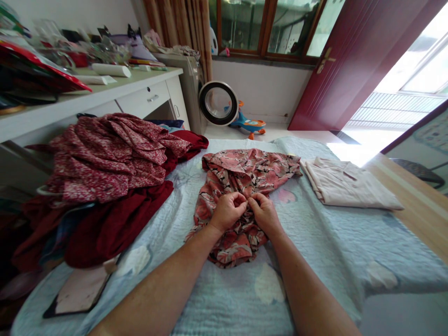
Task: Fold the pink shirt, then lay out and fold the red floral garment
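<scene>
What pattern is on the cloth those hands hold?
The cloth has a pink, black and beige floral-looking print; head view.

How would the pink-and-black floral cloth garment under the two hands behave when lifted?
The floral garment would probably hang floppy, since it lies crumpled in soft folds. It is probably light, as the cloth looks thin.

The left hand point(228, 213) is bare and compact, rounded across its back, with fairly thick fingers point(237, 198). Just behind it the wrist point(214, 227) tapers a little, and beyond that the left forearm point(157, 284) broadens, uncovered as far as the view reaches. The right hand point(266, 215) is bare too and of similar build; behind it the right forearm point(308, 280) is likewise uncovered, smooth in outline, widening away from the hand. Nail shape is probably too small here to judge.
</scene>
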`<state>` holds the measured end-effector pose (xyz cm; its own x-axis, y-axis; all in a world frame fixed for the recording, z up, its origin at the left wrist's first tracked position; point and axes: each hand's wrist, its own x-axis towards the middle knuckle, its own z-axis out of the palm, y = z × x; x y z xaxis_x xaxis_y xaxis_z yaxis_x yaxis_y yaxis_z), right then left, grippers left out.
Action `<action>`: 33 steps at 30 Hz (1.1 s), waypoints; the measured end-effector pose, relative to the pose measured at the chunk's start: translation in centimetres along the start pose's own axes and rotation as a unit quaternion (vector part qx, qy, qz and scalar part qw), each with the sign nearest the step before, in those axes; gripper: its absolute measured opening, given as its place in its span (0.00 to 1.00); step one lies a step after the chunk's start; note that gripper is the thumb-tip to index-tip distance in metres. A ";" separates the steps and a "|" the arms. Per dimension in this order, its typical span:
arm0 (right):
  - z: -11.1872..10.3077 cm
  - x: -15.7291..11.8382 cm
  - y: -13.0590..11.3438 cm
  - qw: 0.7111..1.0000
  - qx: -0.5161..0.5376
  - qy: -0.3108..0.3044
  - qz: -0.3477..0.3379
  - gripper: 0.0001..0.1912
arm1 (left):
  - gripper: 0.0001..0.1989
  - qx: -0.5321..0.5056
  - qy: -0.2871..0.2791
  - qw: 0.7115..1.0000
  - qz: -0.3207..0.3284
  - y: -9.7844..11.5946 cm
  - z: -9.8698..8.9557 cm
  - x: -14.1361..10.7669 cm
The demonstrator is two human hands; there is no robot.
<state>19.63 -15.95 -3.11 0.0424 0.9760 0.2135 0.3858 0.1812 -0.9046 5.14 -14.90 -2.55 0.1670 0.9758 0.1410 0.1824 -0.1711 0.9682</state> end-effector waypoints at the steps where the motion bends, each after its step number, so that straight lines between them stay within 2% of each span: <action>1: 0.0 0.0 0.0 1.000 -0.003 0.000 -0.004 0.12 | 0.06 -0.019 -0.003 1.000 -0.011 0.1 -0.1 0.1; 6: 0.0 0.1 -0.1 1.000 -0.003 0.007 -0.014 0.12 | 0.10 -0.149 -0.043 0.985 -0.075 0.3 -0.7 0.3; 10: 0.0 0.1 0.2 0.999 0.034 0.002 0.004 0.10 | 0.12 -0.199 -0.067 0.972 -0.108 0.4 -1.1 0.4; 17: 0.2 0.3 0.7 0.993 0.119 0.009 0.024 0.13 | 0.12 -0.228 -0.046 0.967 -0.101 0.0 -0.8 0.6; 22: 0.0 0.1 0.4 0.990 0.136 -0.014 0.034 0.12 | 0.15 -0.187 -0.029 0.980 -0.066 0.2 -0.6 0.1; 26: -0.5 -0.2 0.1 0.992 0.126 0.023 0.015 0.10 | 0.25 -0.052 -0.047 0.997 -0.021 0.1 -0.4 -0.4; 29: -1.0 -0.2 0.1 0.991 0.114 0.072 0.014 0.10 | 0.20 0.061 -0.045 0.997 0.008 -0.2 -0.2 -0.6; 33: -1.6 0.1 0.6 0.982 0.136 0.128 0.020 0.11 | 0.10 0.097 -0.068 0.992 0.034 -0.4 -0.2 -0.6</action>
<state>21.31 -15.93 -3.02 0.2969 0.9267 0.2303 0.1197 0.2031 -0.9718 4.76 -15.40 -2.95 0.3122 0.9361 0.1621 0.3478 -0.2713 0.8975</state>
